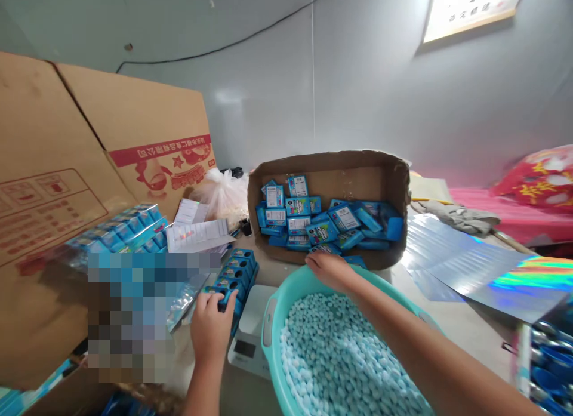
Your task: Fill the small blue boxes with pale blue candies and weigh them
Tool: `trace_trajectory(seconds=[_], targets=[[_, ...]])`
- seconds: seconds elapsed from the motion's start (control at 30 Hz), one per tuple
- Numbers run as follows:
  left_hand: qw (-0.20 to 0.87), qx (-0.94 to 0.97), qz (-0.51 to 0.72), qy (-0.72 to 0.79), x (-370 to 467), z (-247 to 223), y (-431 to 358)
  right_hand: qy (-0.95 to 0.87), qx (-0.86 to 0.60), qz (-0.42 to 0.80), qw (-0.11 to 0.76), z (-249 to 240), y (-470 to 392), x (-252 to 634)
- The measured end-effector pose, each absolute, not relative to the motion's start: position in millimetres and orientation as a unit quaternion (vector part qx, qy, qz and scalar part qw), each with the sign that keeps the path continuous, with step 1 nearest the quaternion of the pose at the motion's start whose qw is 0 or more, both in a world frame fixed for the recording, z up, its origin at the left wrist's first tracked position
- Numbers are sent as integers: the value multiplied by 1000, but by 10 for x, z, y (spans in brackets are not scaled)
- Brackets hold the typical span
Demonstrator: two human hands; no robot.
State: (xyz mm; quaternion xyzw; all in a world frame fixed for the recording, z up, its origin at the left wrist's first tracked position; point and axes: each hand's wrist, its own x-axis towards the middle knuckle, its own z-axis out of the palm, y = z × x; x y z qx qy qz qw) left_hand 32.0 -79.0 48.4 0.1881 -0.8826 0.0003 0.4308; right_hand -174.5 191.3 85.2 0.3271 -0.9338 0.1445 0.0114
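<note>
My left hand (211,323) grips the near end of a row of small blue boxes (240,270), thumb and fingers around the nearest one. Dark round openings show on top of these boxes. My right hand (330,271) reaches across a turquoise basin (271,317) to its far rim. Its fingers are curled together, and anything in them is hidden. Pale blue candies (340,344) fill much of the basin. Just beyond the right hand, a brown cardboard box (329,165) holds many printed blue packs (299,207), lying loose and stacked.
A white scale (250,338) sits between the box row and basin. Wrapped blue packs (129,225), papers (197,234) and a large carton (156,117) stand left; a pixelated patch hides part there. Shiny sheets (474,261) and a tray of blue items (548,362) lie right.
</note>
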Motion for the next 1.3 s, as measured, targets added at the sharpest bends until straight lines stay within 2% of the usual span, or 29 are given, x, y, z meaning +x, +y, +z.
trace_trajectory(seconds=[0.23,0.57,0.7,0.8,0.87,0.97,1.03,1.13,1.2,1.27,1.3], targets=[[462,161,-17,-872,342,345,-885,-959,249,110,74,1149,2309,-2494],[436,153,-110,-880,322,249,-787,-937,322,40,125,938,2052,-2762],[483,161,-143,-849,498,377,-516,-914,369,66,157,1207,2135,-2553],[508,102,-181,-836,532,641,-39,-888,418,79,176,1461,2332,-2020],[438,31,-211,-874,467,895,301,-852,488,78,175,1573,2467,-1566],[194,-124,-342,-911,251,1222,647,-805,575,95,108,1579,2669,-1016],[103,-87,-466,-875,65,1297,746,-830,526,159,94,1482,2827,-798],[75,15,-568,-819,-199,1198,761,-900,348,243,97,1279,3027,-541],[92,45,-594,-798,-326,1076,723,-907,345,241,-6,1141,3050,-326],[120,73,-622,-771,-398,971,671,-871,417,216,-148,1006,2961,-105],[134,87,-637,-754,-415,931,647,-849,451,196,-192,939,2887,-24]])
